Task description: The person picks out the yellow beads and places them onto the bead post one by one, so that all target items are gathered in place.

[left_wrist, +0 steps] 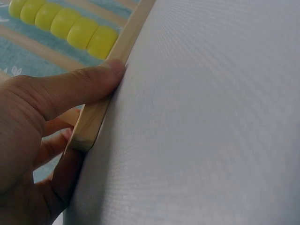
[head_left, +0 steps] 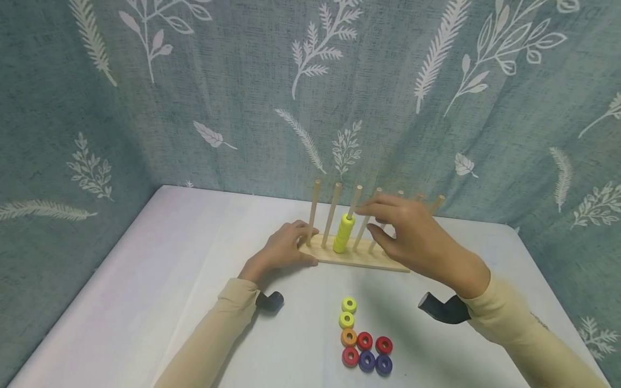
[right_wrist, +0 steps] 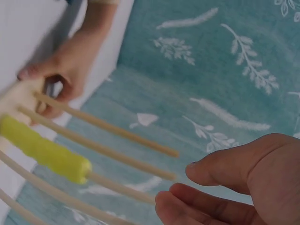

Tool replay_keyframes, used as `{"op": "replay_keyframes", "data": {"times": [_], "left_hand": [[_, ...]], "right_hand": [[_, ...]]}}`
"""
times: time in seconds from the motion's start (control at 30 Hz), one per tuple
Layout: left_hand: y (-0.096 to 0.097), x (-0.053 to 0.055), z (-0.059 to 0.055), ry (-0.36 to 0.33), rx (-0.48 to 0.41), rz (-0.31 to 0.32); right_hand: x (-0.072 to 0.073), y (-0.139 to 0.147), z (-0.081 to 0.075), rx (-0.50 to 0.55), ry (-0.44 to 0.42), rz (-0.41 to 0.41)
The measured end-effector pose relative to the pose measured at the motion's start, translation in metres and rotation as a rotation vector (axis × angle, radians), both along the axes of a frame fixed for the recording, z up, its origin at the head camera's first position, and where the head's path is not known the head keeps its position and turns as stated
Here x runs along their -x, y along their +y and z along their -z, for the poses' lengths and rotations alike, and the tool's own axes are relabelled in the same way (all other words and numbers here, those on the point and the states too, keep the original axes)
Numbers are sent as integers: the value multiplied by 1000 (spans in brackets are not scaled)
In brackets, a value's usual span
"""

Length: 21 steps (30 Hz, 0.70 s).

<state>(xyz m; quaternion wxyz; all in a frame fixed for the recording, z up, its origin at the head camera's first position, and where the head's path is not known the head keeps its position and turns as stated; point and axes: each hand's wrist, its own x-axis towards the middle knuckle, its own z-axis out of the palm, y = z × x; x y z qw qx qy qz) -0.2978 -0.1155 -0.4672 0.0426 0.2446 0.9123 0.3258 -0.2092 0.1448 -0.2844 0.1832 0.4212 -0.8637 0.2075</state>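
Observation:
A wooden peg rack with a flat base [head_left: 359,260] and several upright pegs stands on the white table. My left hand [head_left: 286,248] grips the left end of the base, with the thumb along its front edge and the fingers behind. Several yellow beads [head_left: 344,234] are stacked on the third peg from the left, its top sticking out above them. My right hand [head_left: 417,231] hovers beside that peg's upper part. In the right wrist view, the thumb [right_wrist: 220,169] and fingers are apart with nothing between them. In the head view, this hand partly hides the pegs on the right.
In front of the rack lie two yellow beads [head_left: 347,312], an orange bead [head_left: 342,338], three red beads [head_left: 378,351] and two purple beads [head_left: 361,362]. A teal leaf-patterned curtain [head_left: 242,108] rises behind the table [head_left: 194,242].

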Motion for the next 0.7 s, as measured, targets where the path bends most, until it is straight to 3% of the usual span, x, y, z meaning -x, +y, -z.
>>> {"op": "replay_keyframes", "data": {"times": [0.53, 0.7], "left_hand": [[1, 1, 1, 6, -5, 2], [1, 0, 1, -8, -5, -4]], "right_hand": [[-19, 2, 85, -187, -317, 14], [-24, 0, 104, -212, -412, -9]]}}
